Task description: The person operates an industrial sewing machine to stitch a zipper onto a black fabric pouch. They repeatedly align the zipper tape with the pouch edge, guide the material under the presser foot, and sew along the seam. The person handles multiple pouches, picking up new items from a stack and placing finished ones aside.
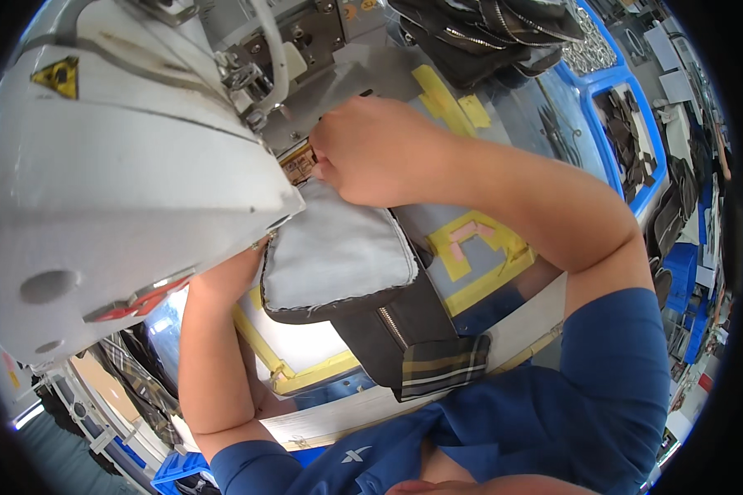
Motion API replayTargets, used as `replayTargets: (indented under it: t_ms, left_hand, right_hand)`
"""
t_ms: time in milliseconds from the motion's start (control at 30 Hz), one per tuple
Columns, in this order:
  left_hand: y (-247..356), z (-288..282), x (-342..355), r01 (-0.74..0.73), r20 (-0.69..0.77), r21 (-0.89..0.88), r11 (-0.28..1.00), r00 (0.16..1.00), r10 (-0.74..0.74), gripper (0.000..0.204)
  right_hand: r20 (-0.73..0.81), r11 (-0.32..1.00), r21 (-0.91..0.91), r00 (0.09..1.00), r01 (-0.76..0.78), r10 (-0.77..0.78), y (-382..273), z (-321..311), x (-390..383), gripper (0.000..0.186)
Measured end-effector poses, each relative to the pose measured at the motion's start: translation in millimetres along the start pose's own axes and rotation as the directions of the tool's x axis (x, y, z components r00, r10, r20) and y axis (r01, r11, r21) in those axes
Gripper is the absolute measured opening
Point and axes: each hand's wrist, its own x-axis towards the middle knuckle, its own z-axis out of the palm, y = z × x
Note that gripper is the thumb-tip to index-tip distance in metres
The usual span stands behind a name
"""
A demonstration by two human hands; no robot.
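A dark fabric bag piece with a pale grey lining panel, a metal zipper and a plaid patch lies across the machine bed. My right hand is closed at the far end of the bag piece, close to the needle area; its fingertips are curled out of sight. From the lower left, my left forearm reaches under the white sewing machine head. Only the wrist end of my left hand shows beside the lining, with its fingers hidden behind the machine.
Dark zippered pieces are piled at the far right. Scissors lie on the work surface near blue bins. Yellow tape marks the bed. Red-handled snips sit on the machine head. Plaid fabric hangs at lower left.
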Motion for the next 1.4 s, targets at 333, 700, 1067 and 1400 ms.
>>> replayTargets:
  t_ms: [333, 700, 1067, 1400]
  left_hand:
    - [2, 2, 4, -0.155, -0.139, 0.083, 0.984, 0.976, 0.165, 0.03]
    - [-5, 11, -3, -0.017, -0.127, -0.159, 0.987, 0.992, -0.004, 0.015]
    - [3, 0, -4, -0.078, 0.009, 0.159, 0.984, 0.997, 0.078, 0.018]
    - [119, -88, -34, -0.123, 0.196, 0.181, 0.976, 0.977, 0.087, 0.058]
  right_hand:
    - [-0.017, 1.0, -0.001, 1.0, 0.015, -0.015, -1, 1, 0, 0.021]
    - [-0.045, 1.0, 0.019, 0.999, -0.007, 0.008, -1, 1, -2, 0.025]
    - [-0.004, 0.999, 0.027, 1.0, -0.03, 0.03, -3, 1, -1, 0.023]
    - [0.008, 0.995, 0.096, 1.0, -0.007, 0.006, 7, -12, -11, 0.028]
